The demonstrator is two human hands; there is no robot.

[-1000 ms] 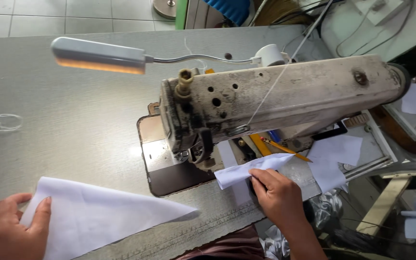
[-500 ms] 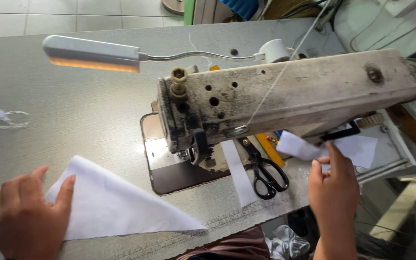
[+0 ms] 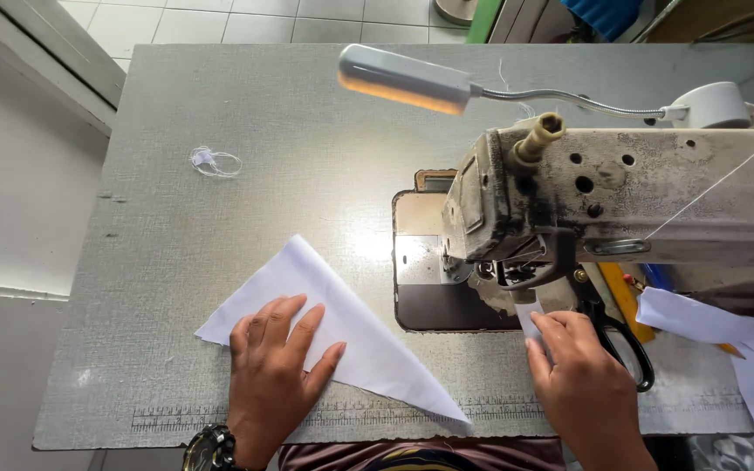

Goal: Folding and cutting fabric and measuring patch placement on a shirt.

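This looks like a sewing workshop, probably a garment workroom rather than a home. At the right of the frame stands a worn, grimy industrial sewing machine [image 3: 639, 201] set into a large grey worktable [image 3: 246, 113] with a ruler scale printed along its near edge. A gooseneck work lamp [image 3: 403, 78] shines over the needle area, black scissors [image 3: 626, 344] lie beside it, and tiled floor [image 3: 220, 17] shows at the top.
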